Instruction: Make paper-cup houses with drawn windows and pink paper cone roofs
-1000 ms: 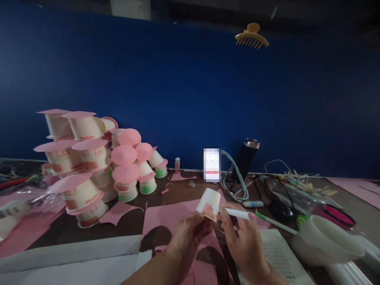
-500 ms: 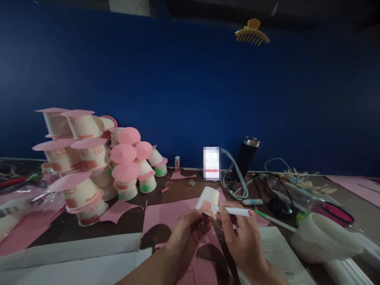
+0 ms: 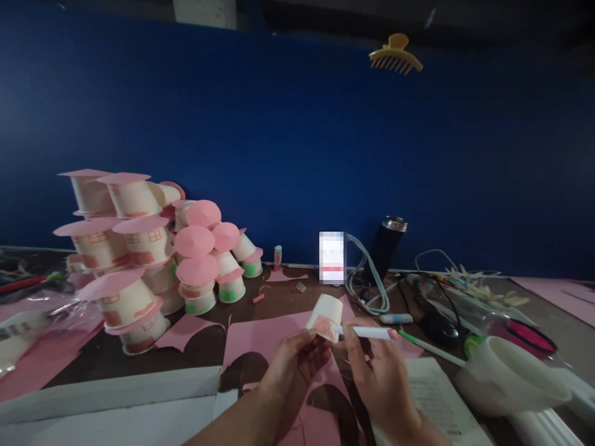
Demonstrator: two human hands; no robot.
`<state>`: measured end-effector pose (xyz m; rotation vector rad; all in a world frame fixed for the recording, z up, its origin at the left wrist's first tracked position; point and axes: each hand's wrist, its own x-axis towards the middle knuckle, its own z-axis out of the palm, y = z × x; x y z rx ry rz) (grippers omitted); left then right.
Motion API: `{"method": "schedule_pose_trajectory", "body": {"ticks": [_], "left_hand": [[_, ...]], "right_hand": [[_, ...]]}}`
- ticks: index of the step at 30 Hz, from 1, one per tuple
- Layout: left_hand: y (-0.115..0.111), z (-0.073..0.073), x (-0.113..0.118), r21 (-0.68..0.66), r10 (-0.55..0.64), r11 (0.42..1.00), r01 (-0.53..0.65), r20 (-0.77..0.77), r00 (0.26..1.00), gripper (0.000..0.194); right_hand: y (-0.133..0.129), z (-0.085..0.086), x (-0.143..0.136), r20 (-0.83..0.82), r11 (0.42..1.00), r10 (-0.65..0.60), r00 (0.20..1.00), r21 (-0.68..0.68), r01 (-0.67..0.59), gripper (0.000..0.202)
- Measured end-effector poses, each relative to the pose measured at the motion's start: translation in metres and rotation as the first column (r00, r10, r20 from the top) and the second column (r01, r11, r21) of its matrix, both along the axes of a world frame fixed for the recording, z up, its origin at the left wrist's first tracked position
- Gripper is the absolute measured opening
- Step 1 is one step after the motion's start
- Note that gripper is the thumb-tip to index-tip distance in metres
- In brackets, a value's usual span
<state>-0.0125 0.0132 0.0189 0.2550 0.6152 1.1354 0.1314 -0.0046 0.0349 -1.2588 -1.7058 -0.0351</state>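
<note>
A small white paper cup point(image 3: 329, 310) with red marker colouring near its rim is held tilted by my left hand point(image 3: 295, 362), whose fingers are closed on its lower edge. My right hand point(image 3: 379, 371) grips a white marker point(image 3: 369, 332) with a pinkish-red end; the marker's other end points left and meets or nearly meets the coloured patch. Under both hands lies pink paper point(image 3: 260, 334) with round cut-outs. To the left, several decorated cups point(image 3: 147, 241) stand stacked with pink paper discs point(image 3: 194, 241) on top.
A lit phone point(image 3: 331, 257) stands by the blue wall, beside a coiled cable point(image 3: 379, 297) and a black bottle point(image 3: 388, 248). At right are a black mouse point(image 3: 439, 326), stacked white bowls point(image 3: 511, 378) and a printed sheet point(image 3: 437, 396). A white box point(image 3: 111, 402) lies front left.
The view has shifted very slightly. Both hands keep their holds, and the marker remains at the cup's coloured patch.
</note>
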Motion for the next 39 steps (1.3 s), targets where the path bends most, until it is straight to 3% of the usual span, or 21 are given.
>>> {"method": "schedule_pose_trajectory", "body": {"ticks": [15, 20, 39], "left_hand": [[0.0008, -0.0024, -0.0002, 0.039, -0.006, 0.999, 0.005, 0.018, 1.0, 0.011], [0.0008, -0.0021, -0.0003, 0.017, 0.0, 1.0, 0.0, 0.032, 0.999, 0.01], [0.0038, -0.0047, 0.0005, 0.017, -0.027, 1.0, 0.027, 0.012, 1.0, 0.011]], "right_hand": [[-0.0014, 0.0, -0.0015, 0.01, 1.0, -0.014, 1.0, -0.004, 0.014, 0.015], [-0.0006, 0.0034, -0.0018, -0.02, 0.997, -0.072, 0.997, 0.006, 0.072, 0.018], [0.0014, 0.0034, 0.0014, -0.011, 0.999, -0.041, 0.999, -0.028, 0.041, 0.019]]}}
